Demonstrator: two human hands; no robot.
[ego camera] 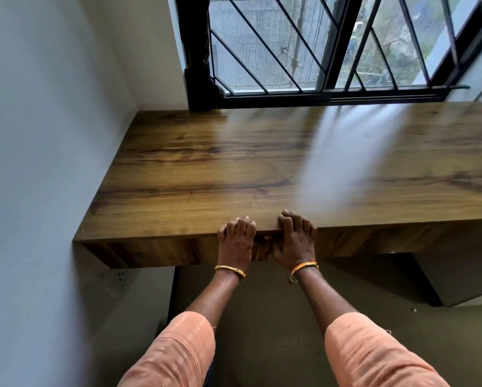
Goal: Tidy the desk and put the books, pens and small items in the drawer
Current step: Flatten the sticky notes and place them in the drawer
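A dark wooden desk (262,163) fills the middle of the head view, its top bare. The drawer front (164,250) runs along the desk's near face and sits flush with it. My left hand (236,241) and my right hand (294,241) lie side by side against the front edge. Their fingers curl up over the desk's front lip, and the palms lie against the drawer front. No books, pens or small items show anywhere.
A white wall (38,135) closes off the desk's left side. A barred window (318,46) stands behind the desk. A wall socket (121,276) sits under the desk at left. A grey cabinet (457,277) stands below the desk at right.
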